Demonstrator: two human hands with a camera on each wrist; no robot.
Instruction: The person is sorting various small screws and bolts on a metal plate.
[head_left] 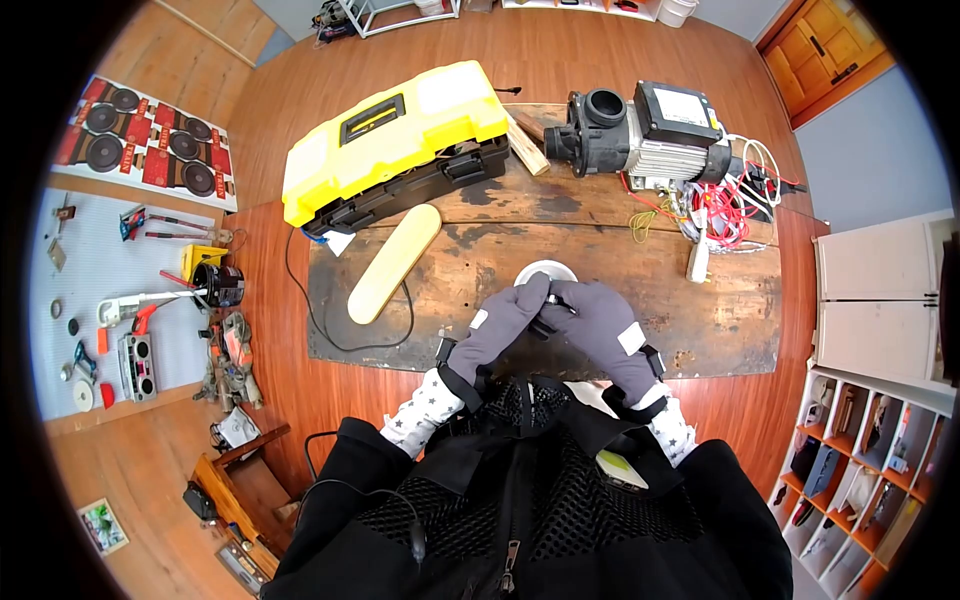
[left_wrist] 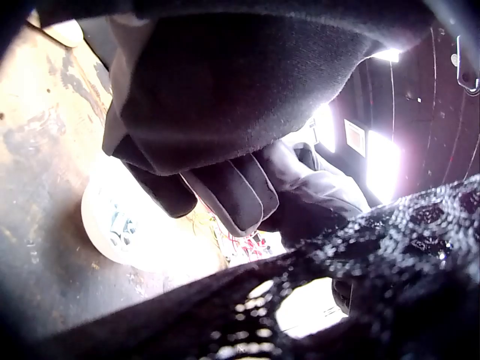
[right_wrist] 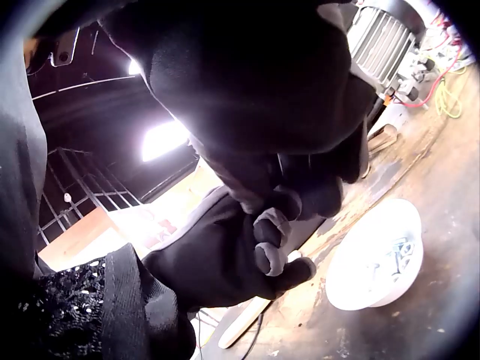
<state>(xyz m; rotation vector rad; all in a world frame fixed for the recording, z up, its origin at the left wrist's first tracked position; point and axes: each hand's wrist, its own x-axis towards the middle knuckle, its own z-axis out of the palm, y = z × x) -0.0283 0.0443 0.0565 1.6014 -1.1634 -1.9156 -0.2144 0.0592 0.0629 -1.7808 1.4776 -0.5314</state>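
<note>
Both hands wear grey gloves and meet close in front of my body, over the near part of the worn wooden table (head_left: 480, 260). My left hand (head_left: 505, 318) and right hand (head_left: 605, 325) have their curled fingertips together at a small, partly hidden metal piece (head_left: 552, 298); I cannot tell its exact kind. Just beyond the fingers stands a white bowl (head_left: 545, 266), partly covered by them in the head view. Several silvery bolts (right_wrist: 401, 256) lie inside it. In the right wrist view the left hand's fingers (right_wrist: 270, 240) bend toward the right hand.
A yellow-lidded toolbox (head_left: 400, 135) stands at the back left, with a rounded pale wooden board (head_left: 395, 265) and a black cable in front. At the back right sits a pump (head_left: 650, 130) beside tangled red and white wires (head_left: 725, 215). A wood block (head_left: 527, 150) lies between.
</note>
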